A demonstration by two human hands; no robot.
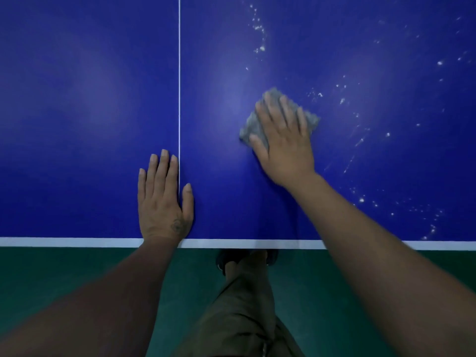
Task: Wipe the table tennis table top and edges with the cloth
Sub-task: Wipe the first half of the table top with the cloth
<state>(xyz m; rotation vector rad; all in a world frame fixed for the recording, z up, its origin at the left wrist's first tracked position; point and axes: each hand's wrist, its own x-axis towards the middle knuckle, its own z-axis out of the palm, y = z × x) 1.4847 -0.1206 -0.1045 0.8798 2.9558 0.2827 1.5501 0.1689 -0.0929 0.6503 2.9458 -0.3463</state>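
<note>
Grey cloth [253, 128], one, beneath right hand [283, 146]; left hand [162, 199] on table [77, 99]; fingers [286, 110] straight.

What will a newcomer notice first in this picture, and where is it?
The deep blue table top fills the upper view, split by a thin white centre line. Right of that line, the right hand presses flat on a grey cloth, with white specks scattered beyond it and to its right. The left hand lies flat over the line, near the white front edge.
</note>
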